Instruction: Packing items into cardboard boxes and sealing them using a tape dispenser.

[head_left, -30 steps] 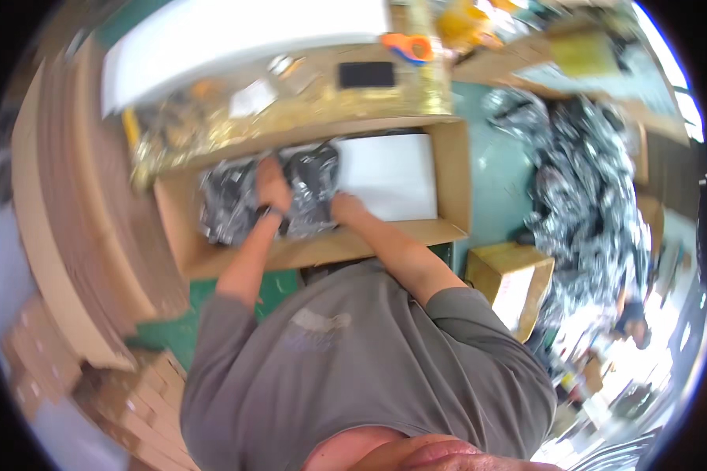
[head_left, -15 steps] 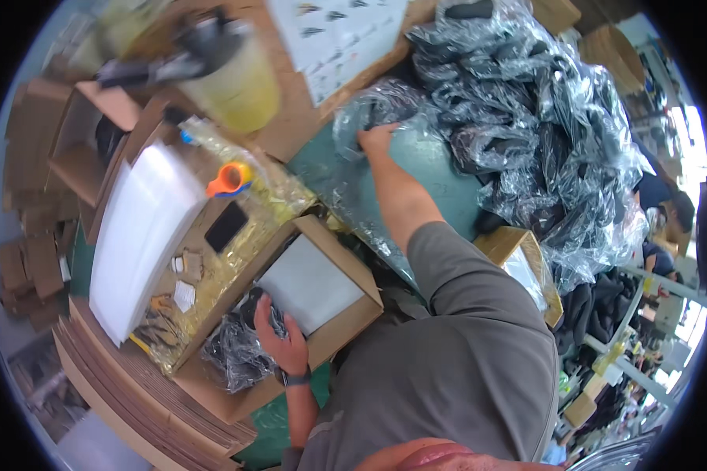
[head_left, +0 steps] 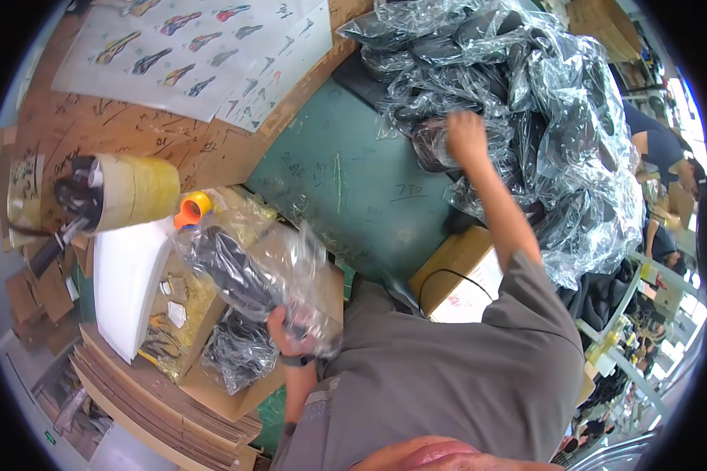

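In my left hand (head_left: 291, 334) is a bicycle saddle in a clear plastic bag (head_left: 232, 263), dark and held tilted over a cardboard carton. My fingers close on its near end, and the loose plastic spreads to the right. Another bagged saddle (head_left: 239, 349) lies in the carton's near part, below it. My right hand (head_left: 467, 137) is stretched out at the left side of a big heap of bagged black saddles (head_left: 518, 118). It touches or hovers just over one of them; its fingers point down and are blurred, so their grip does not show.
Orange tape roll (head_left: 192, 210), yellow tub with tools (head_left: 137, 192) and white foam sheets (head_left: 130, 290) stand at left. Flattened cardboard (head_left: 157, 392) is stacked near left. A small carton (head_left: 456, 271) is by my right arm. A green table (head_left: 353, 173) lies between. Other people are at far right.
A bagged saddle has come from the heap's left edge into my left hand, which has lifted out of the carton. My right hand has moved right, farther onto the heap.
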`<state>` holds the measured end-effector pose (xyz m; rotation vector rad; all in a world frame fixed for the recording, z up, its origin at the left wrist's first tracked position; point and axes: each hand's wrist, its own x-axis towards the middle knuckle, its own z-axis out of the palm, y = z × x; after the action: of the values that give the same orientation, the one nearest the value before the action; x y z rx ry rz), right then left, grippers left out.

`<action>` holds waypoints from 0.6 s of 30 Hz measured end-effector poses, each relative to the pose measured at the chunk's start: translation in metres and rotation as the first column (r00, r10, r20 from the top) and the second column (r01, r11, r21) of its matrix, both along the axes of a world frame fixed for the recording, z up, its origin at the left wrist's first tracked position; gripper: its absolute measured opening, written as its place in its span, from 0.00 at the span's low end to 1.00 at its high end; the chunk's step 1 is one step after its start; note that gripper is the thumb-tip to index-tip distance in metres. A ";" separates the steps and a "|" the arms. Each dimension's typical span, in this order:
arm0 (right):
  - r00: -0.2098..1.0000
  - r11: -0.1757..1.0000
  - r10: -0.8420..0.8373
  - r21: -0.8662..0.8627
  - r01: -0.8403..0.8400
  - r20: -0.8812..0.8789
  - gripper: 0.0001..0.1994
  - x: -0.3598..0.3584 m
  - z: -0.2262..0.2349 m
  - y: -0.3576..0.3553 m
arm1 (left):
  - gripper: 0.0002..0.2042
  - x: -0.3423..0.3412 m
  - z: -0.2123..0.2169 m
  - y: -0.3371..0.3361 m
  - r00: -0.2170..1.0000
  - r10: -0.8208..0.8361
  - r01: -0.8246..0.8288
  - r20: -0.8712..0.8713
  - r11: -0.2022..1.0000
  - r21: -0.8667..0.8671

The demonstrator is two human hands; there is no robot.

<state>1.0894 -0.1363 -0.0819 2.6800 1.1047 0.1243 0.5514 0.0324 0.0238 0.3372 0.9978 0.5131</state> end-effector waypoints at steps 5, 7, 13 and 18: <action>0.799 0.928 -0.275 -0.365 0.075 -0.535 0.57 0.041 -0.081 -0.049 | 0.34 -0.116 -0.017 -0.021 0.760 0.125 0.006 0.638 0.980 -0.200; 0.865 0.941 -0.162 -0.339 -0.010 -0.475 0.66 -0.019 -0.081 -0.059 | 0.34 -0.122 0.039 -0.032 0.800 0.228 -0.154 0.555 0.972 -0.178; 0.587 0.891 0.196 0.393 0.229 -0.786 0.39 -0.134 0.008 -0.071 | 0.20 -0.295 -0.029 0.012 0.681 -0.116 0.593 -0.723 0.668 0.450; -0.482 0.588 0.506 -0.123 0.800 -0.715 0.34 -0.320 0.150 -0.040 | 0.08 -0.291 -0.067 0.122 0.196 0.265 0.946 -0.944 -0.304 0.111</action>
<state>0.7696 -0.1759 0.0680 2.6773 -0.0186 -3.6102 0.2605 0.1546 -0.0428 2.7686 0.9441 -0.1017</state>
